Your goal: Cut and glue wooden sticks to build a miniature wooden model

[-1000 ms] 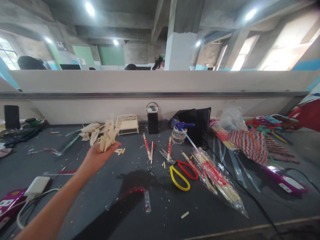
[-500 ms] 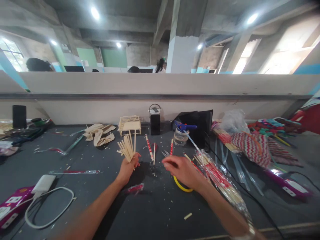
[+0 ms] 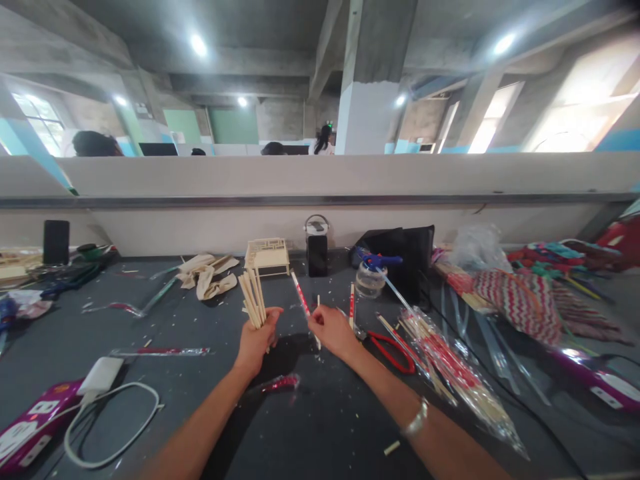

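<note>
My left hand (image 3: 257, 343) is closed round a bundle of pale wooden sticks (image 3: 254, 300), which point up and slightly left above the table. My right hand (image 3: 333, 330) reaches down to the table with thumb and fingers pinched together. Right at those fingertips are a stick with red and white marking (image 3: 300, 293) and a short plain stick (image 3: 319, 300); the fingers cover part of them, so which one is gripped cannot be told. Behind the bundle stands a small furniture model built of thin sticks (image 3: 269, 257).
Red-handled pliers or scissors (image 3: 407, 363) lie right of my right hand, near plastic-wrapped sticks (image 3: 460, 367). A blue glue gun (image 3: 377, 260) rests on a glass jar (image 3: 370, 283). Behind stand a phone (image 3: 317, 255) and a partition (image 3: 225, 227). A power strip (image 3: 43, 413) lies left.
My right hand has moved left and come down to the sticks at the middle, uncovering the red handles. My left hand still holds the bundle. The view has shifted slightly.
</note>
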The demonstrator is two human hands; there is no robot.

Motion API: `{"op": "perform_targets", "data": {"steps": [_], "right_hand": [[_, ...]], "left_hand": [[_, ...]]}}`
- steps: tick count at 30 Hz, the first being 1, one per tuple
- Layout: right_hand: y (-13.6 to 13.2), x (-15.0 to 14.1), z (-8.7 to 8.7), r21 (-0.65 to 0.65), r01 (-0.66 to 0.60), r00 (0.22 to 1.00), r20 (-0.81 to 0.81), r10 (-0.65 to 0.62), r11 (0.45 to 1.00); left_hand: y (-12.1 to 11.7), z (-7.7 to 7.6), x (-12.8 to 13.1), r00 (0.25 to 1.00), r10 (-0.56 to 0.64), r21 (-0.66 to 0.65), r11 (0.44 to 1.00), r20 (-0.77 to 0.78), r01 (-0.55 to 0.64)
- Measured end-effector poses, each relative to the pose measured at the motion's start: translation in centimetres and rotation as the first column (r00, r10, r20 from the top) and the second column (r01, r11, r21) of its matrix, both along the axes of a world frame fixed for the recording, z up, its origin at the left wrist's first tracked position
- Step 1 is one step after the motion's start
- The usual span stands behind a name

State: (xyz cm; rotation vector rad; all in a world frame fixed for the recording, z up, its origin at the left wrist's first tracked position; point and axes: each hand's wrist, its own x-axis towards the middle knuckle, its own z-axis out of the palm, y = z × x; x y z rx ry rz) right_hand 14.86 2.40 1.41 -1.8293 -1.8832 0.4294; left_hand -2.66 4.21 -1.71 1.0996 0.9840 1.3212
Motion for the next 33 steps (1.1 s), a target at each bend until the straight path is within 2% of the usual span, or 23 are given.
{"op": "perform_targets", "data": {"steps": [3,6,10,12,15,17,19,20,22,24,26,28,30,33], "right_hand": [[-2.9,0.3,-0.4,0.065,-0.143,0.980,-0.128,0.151,0.988],[-5.0,0.5,-1.2,0.152,-0.263,0.910,-0.289,0.297,0.953],[-6.1,0.8,-2.1,0.155,-0.289,0.902,-0.286,0.323,0.945],[-6.1,1.0,-2.1,0.170,-0.270,0.914,-0.263,0.308,0.948],[-5.9,1.3,-2.0,0.207,-0.244,0.906,-0.301,0.299,0.947],[-6.0,1.7,-1.9,0.172,-0.293,0.862,-0.379,0.338,0.941],[-6.3,2.0,-1.6,0.113,-0.376,0.804,-0.454,0.384,0.920],[-6.5,2.1,-1.3,0.104,-0.391,0.784,-0.483,0.390,0.914],[-7.1,2.2,-0.4,0.155,-0.367,0.765,-0.511,0.392,0.917],[-7.6,2.0,0.5,0.244,-0.341,0.759,-0.499,0.419,0.908],[-7.9,1.7,1.1,0.293,-0.382,0.743,-0.466,0.480,0.876],[-8.0,1.4,0.8,0.279,-0.442,0.722,-0.453,0.523,0.853],[-8.0,1.2,-0.2,0.241,-0.460,0.721,-0.462,0.517,0.855],[-7.7,0.9,-2.1,0.203,-0.454,0.750,-0.437,0.496,0.867]], "left_hand": [[-0.1,1.5,-0.3,0.995,0.016,-0.013,1.000,0.093,-0.015],[-0.4,3.5,0.0,0.990,0.004,0.012,1.000,0.142,-0.006],[-1.5,5.8,1.3,0.996,-0.034,0.052,0.998,0.083,0.030],[-2.4,5.6,2.4,0.999,-0.031,0.046,0.998,0.008,0.031],[-4.1,3.2,4.0,0.988,-0.076,-0.018,0.997,-0.136,0.074],[-5.0,1.7,4.7,0.976,-0.118,-0.092,0.990,-0.181,0.103],[-5.5,1.8,4.8,0.972,-0.113,-0.044,0.993,-0.206,0.106],[-5.6,2.7,4.6,0.975,-0.084,0.021,0.996,-0.204,0.090],[-5.5,5.6,4.1,0.977,-0.002,0.135,0.990,-0.214,0.032],[-5.4,8.7,3.7,0.955,0.009,0.235,0.970,-0.296,0.064],[-5.6,10.3,3.8,0.924,-0.036,0.266,0.953,-0.382,0.147],[-6.2,9.5,4.1,0.906,-0.100,0.230,0.951,-0.411,0.209],[-6.8,7.2,4.6,0.877,-0.184,0.155,0.948,-0.443,0.277],[-7.1,3.3,4.6,0.892,-0.198,0.121,0.956,-0.407,0.268]]}}
